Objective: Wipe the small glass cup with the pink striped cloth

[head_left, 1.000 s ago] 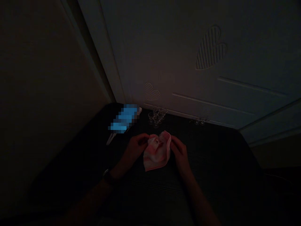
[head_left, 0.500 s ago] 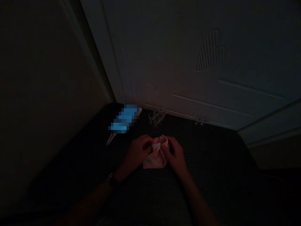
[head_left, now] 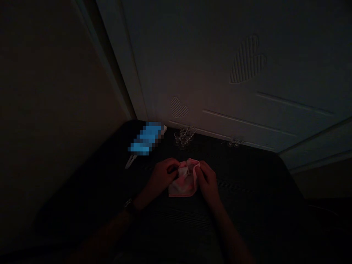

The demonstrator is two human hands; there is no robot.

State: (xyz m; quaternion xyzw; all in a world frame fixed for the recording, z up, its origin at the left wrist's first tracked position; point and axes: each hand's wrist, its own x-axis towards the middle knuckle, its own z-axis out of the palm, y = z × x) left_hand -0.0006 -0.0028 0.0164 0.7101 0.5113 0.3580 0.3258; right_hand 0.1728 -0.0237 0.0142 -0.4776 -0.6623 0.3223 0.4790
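In dim light, a small pink-and-white cloth (head_left: pixel 181 187) with a pink border lies on the dark tabletop between my hands. The fingers of my left hand (head_left: pixel 164 174) are pinched on its upper left part. My right hand (head_left: pixel 208 179) grips the raised right edge between thumb and fingers. Part of the cloth is folded over in the middle; whether anything lies inside the fold, I cannot make out.
Several small clear glasses (head_left: pixel 183 137) stand close together beyond my hands. More small clear items (head_left: pixel 234 143) sit by the pale panel (head_left: pixel 214 88) with heart reliefs. A device with a lit, blurred screen (head_left: pixel 147 137) and a strap (head_left: pixel 130 161) lies at left on the dark table (head_left: pixel 255 190).
My right hand has drawn the cloth's edge slightly to the right, so the fold is wider open. My left hand stays pinched on its side.
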